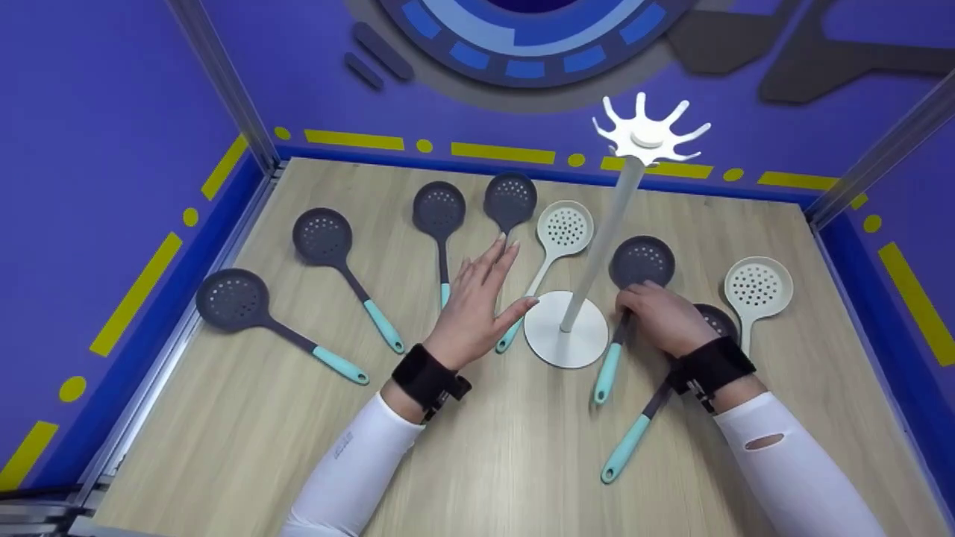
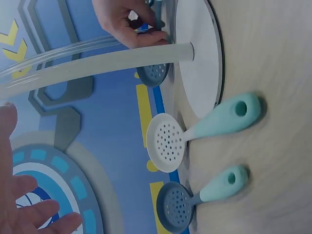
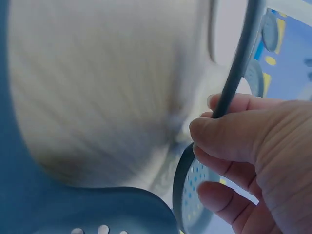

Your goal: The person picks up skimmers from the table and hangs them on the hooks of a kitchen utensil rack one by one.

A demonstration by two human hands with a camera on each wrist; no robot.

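My right hand (image 1: pixel 666 317) pinches the dark neck of a skimmer (image 1: pixel 643 259) between thumb and fingers, just below its perforated bowl. The turquoise handle of this skimmer points toward me. In the right wrist view, the thumb and fingertips (image 3: pixel 207 129) close on the thin dark neck, with the bowl behind them. Under my right wrist lies a second dark skimmer (image 1: pixel 627 451), its bowl partly covered. My left hand (image 1: pixel 471 313) has its fingers spread and holds nothing. It overlaps the handle of a dark skimmer (image 1: pixel 510 200) and is near a white skimmer (image 1: pixel 565 227).
A white stand (image 1: pixel 634 179) with curved hooks on top rises from a round base (image 1: pixel 552 335) between my hands. Several dark skimmers, one of them (image 1: pixel 233 300) farthest left, lie across the wooden table (image 1: pixel 477 462). Another white skimmer (image 1: pixel 758 286) lies at the right. Blue panels (image 1: pixel 477 112) surround the table.
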